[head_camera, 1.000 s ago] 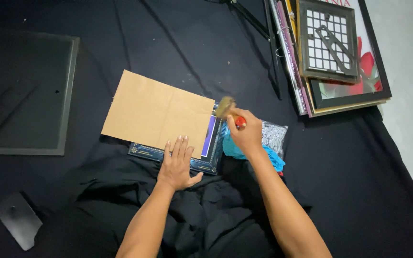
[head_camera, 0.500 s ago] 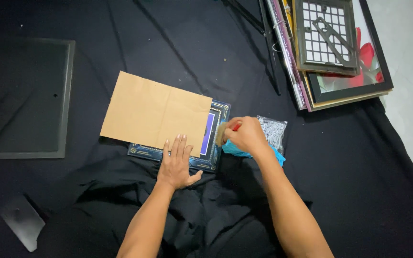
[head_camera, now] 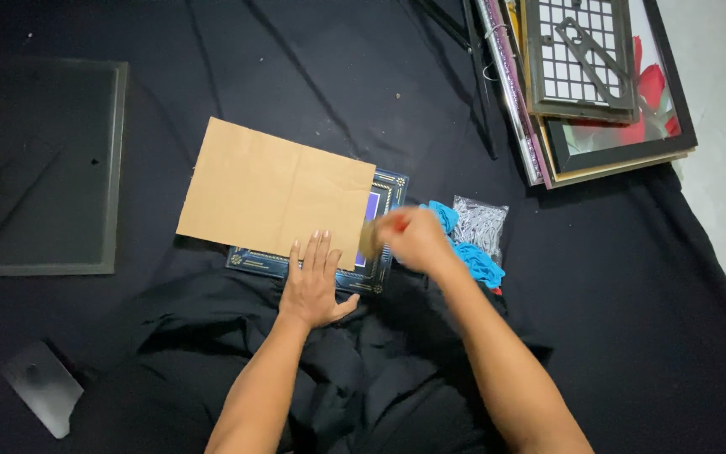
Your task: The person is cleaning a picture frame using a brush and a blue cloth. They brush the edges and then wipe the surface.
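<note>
The left hand (head_camera: 313, 282) lies flat, fingers spread, pinning the cardboard backing (head_camera: 275, 193) over the dark frame (head_camera: 384, 252), not yet fastened, while the blurred right hand (head_camera: 409, 240) grips a small tool.

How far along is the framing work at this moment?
Done so far: the brown cardboard backing lies on the dark blue ornate frame, though skewed, overhanging its left side. In hand: the left hand presses flat on the cardboard's lower edge, while the blurred right hand holds a small tool at the frame's right side. Left: the backing does not look seated or fixed. A bag of small metal pieces sits beside.
</note>
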